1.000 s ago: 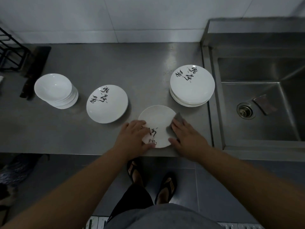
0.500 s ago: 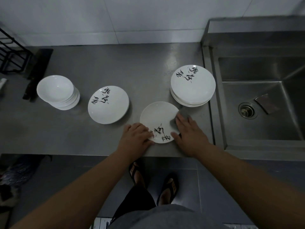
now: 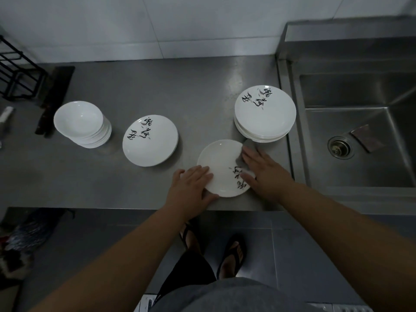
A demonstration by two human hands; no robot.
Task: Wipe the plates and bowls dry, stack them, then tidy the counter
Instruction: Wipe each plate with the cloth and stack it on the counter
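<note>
A white plate [image 3: 221,163] with black brush writing lies near the counter's front edge. My left hand [image 3: 191,185] rests on its left rim, fingers flat on top and thumb along the near edge. My right hand [image 3: 265,170] presses flat on a grey cloth [image 3: 249,143] at the plate's right side; only a corner of the cloth shows beyond my fingers. A stack of several matching plates [image 3: 265,109] stands just behind, by the sink. Further left lies a low stack of plates [image 3: 149,143], and left of that a stack of white bowls [image 3: 78,119].
The steel sink [image 3: 360,104] is at the right, with a scouring pad [image 3: 364,137] beside its drain. A dark cleaver [image 3: 54,97] and a black wire rack [image 3: 15,73] sit at the back left of the steel counter [image 3: 180,91]. My sandalled feet stand below the counter edge.
The plate has turned under my hands: its writing moved from the near left to the near right. My right hand with the cloth slid along the plate's right side.
</note>
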